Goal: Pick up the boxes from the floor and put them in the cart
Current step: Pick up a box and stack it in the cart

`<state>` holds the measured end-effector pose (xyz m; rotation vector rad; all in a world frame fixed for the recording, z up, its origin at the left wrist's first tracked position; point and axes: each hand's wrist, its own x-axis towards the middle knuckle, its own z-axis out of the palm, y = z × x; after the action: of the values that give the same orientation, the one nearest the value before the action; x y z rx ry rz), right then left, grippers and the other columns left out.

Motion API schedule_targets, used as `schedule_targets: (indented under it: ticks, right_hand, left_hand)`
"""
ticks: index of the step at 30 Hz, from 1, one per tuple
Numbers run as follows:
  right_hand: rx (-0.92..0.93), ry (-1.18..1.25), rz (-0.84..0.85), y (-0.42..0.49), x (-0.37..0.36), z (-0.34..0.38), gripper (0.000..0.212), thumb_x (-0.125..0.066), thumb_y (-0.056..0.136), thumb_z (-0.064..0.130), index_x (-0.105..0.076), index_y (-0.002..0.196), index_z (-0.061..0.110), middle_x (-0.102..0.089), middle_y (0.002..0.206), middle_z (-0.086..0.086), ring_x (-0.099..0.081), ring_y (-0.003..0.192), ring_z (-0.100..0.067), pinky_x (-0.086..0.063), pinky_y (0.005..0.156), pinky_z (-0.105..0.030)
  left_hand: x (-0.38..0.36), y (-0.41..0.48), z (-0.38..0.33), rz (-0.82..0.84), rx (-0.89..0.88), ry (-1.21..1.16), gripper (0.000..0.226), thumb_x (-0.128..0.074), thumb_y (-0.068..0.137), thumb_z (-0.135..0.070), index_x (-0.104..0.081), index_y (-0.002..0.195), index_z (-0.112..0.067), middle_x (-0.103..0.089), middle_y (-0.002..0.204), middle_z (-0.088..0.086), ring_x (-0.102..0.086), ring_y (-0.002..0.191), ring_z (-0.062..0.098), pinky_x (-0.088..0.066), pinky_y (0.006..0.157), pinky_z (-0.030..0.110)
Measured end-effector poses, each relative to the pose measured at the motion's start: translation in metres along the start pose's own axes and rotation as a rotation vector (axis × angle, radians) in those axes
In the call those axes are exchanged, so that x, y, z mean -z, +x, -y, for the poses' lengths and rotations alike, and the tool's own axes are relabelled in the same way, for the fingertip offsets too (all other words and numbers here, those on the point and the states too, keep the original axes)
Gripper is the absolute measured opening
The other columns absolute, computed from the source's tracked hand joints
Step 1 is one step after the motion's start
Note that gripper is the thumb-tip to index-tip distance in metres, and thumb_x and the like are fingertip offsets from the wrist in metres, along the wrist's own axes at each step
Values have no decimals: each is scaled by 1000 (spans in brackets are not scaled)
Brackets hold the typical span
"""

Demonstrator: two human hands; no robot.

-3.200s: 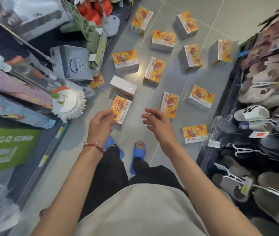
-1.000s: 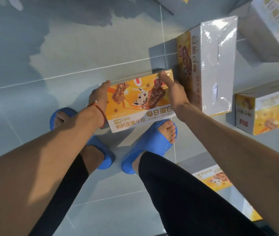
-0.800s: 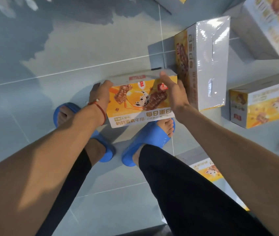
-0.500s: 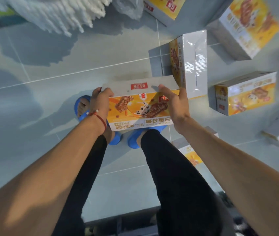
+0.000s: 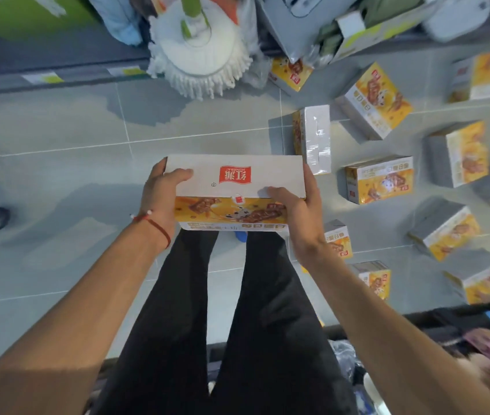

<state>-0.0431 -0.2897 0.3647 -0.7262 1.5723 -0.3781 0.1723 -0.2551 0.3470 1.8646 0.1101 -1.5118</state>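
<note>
Head view: worn on the person's head, looking steeply down, straight at the tiled floor [image 5: 58, 130].
Nearness: close in, held box [image 5: 234, 175] mid-frame, legs [image 5: 267, 324] right below.
Edges: wide angle, shelf fronts [image 5: 4, 82] bending in up top.

A shop aisle: price-tagged shelf edge [image 5: 43, 77], boxed goods [image 5: 378, 178] on tiles.

Matt cardboard box [image 5: 234, 178], glossy shrink-wrapped box [image 5: 317, 136], smooth floor tiles [image 5: 58, 163]

White mop head [image 5: 200, 52] by shelf edge [image 5: 58, 76].
</note>
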Motion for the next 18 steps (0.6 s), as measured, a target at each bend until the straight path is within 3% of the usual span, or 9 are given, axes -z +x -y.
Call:
schedule_targets:
  ticks: [3,6,8,10,15,18]
  right_hand:
    - [61,2,49,-36,-3,32,48,-76,77,24,-59,119,41,-70,117,6,-70,108,-11,-61,79,-26]
    - [101,-10,126,-66,-8,65,58,-76,78,24,-55,130,40,-65,129,-2,-65,118,-15,-61,89,-32]
    - [134,-18,171,-84,-12,88,62,-74,79,23,-53,136,37,-60,137,-8,-60,127,-24,-57,100,-45]
    - [176,-10,210,-101,-15,106,64,-72,77,21,-54,138,30,-62,137,-9,-60,128,-27,-57,100,-48]
    - [267,-12,331,-129,-20,140,67,-74,78,18,-52,140,28,-61,136,-5,-60,126,-19,-57,83,-22]
    - [313,-47,420,-138,-22,154,64,-78,82,14,-52,136,38,-55,141,-7,-56,128,-15,-56,82,-15]
  left_hand:
    - [18,-47,-25,4,-21,-23,34,-66,71,-25,-66,105,-29,-76,102,1,-71,101,27,-54,86,45]
    - [34,-94,-45,-34,-70,-59,33,-67,73,-25,-66,105,-34,-74,109,0,-68,109,29,-55,92,52]
    - [42,-124,-55,-66,-101,-89,33,-67,81,-23,-63,111,-36,-73,110,-3,-67,108,26,-59,83,48]
    - [50,-149,-60,-118,-127,-133,34,-65,89,-17,-60,118,-34,-73,106,-7,-68,102,20,-60,67,38]
    - [60,-195,-69,-263,-228,-194,46,-64,94,-15,-51,135,-29,-67,108,-9,-65,96,11,-57,54,23]
    - [65,-216,-69,-339,-263,-216,51,-62,95,-14,-44,140,-30,-61,121,1,-63,102,15,-57,59,23]
